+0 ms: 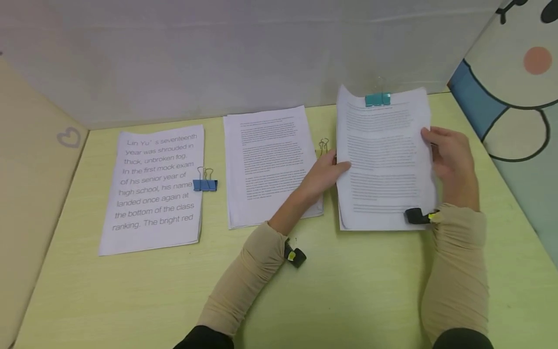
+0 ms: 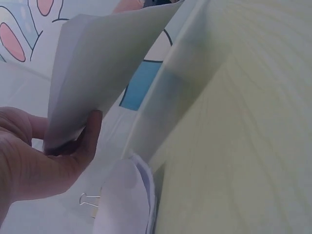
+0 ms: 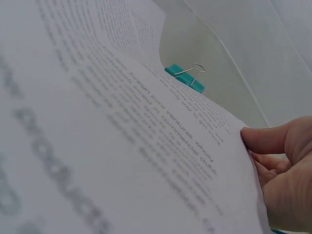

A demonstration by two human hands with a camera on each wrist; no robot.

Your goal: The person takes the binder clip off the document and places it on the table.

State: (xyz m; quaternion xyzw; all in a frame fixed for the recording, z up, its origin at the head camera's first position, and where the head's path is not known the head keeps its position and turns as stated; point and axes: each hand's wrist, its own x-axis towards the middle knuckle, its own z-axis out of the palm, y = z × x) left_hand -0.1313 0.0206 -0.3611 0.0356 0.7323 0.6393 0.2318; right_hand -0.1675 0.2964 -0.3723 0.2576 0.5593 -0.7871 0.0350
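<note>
A stack of printed paper (image 1: 383,165), with a teal binder clip (image 1: 378,99) on its top edge, is held off the table between both hands. My left hand (image 1: 322,175) pinches its left edge, thumb on the printed face; in the left wrist view the fingers (image 2: 90,136) lie behind the sheets. Along the right edge, my right hand (image 1: 453,157) grips the stack, its thumb (image 3: 265,139) at the margin in the right wrist view. That view also shows the teal clip (image 3: 184,79) with its wire handles raised.
Left of the held stack lies another printed stack (image 1: 270,165), with a clip's wire handles (image 1: 323,144) at its right edge. Farther left is a large-print stack (image 1: 152,194) with a blue binder clip (image 1: 205,185) on its right side. A wall (image 1: 218,58) borders the table's back.
</note>
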